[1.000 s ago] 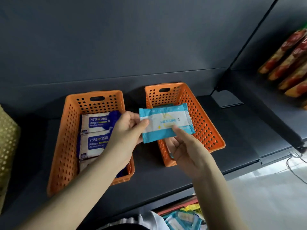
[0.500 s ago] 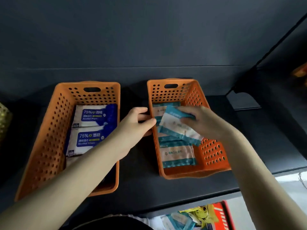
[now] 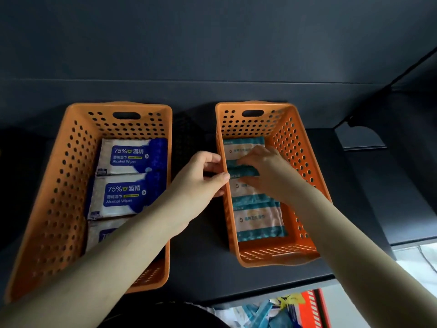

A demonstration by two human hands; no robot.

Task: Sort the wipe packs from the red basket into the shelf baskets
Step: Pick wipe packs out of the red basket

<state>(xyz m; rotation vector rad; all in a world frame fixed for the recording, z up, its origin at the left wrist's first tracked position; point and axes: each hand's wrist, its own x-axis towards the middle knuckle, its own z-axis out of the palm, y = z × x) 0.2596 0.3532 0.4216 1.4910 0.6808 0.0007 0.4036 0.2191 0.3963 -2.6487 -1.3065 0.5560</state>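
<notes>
Teal wipe pack [image 3: 248, 172] in right shelf basket [image 3: 305, 162]: likely light, soft, slick, pinch end seam; left hand [image 3: 198, 183] grips basket wall, right hand [image 3: 267, 174] covers pack, grasp unclear.

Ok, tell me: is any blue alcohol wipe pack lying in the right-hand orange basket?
No, the right orange basket shows only teal wipe packs; the alcohol wipe packs lie in the left orange basket.

I can read "75%" and "Alcohol Wipes" on the two blue-and-white packs [image 3: 128, 157] in the left orange basket [image 3: 59, 185], teal packs' [image 3: 257, 220] print too blurry for me
</notes>
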